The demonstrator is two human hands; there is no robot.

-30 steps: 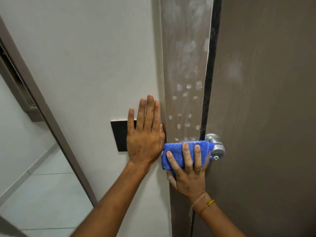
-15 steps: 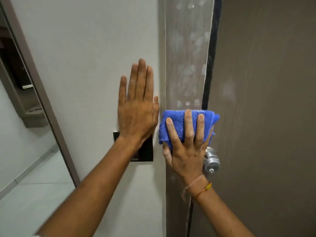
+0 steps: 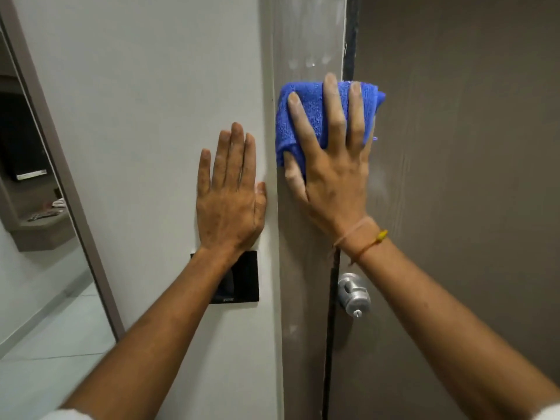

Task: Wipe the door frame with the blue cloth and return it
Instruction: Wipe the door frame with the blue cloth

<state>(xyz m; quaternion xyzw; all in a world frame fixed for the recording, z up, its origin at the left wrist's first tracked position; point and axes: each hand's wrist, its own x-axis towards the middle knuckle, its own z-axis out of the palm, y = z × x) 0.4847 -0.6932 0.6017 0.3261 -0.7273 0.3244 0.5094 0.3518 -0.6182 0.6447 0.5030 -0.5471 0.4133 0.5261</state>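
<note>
My right hand (image 3: 330, 174) presses a folded blue cloth (image 3: 312, 113) flat against the grey-brown door frame (image 3: 303, 283), well above the door knob. A few pale smudges remain on the frame just above the cloth, and one faint mark lower down. My left hand (image 3: 230, 195) lies flat with fingers together on the white wall (image 3: 136, 101), just left of the frame, holding nothing.
A closed brown door (image 3: 454, 147) with a silver knob (image 3: 354, 295) stands right of the frame. A black switch plate (image 3: 245, 277) sits on the wall under my left wrist. At far left is an opening with a shelf (image 3: 39, 228) and tiled floor (image 3: 45, 344).
My right hand has slid the blue cloth up the frame, from knob height to well above it, clearing most white spots. My left hand has moved up the wall off the switch plate.
</note>
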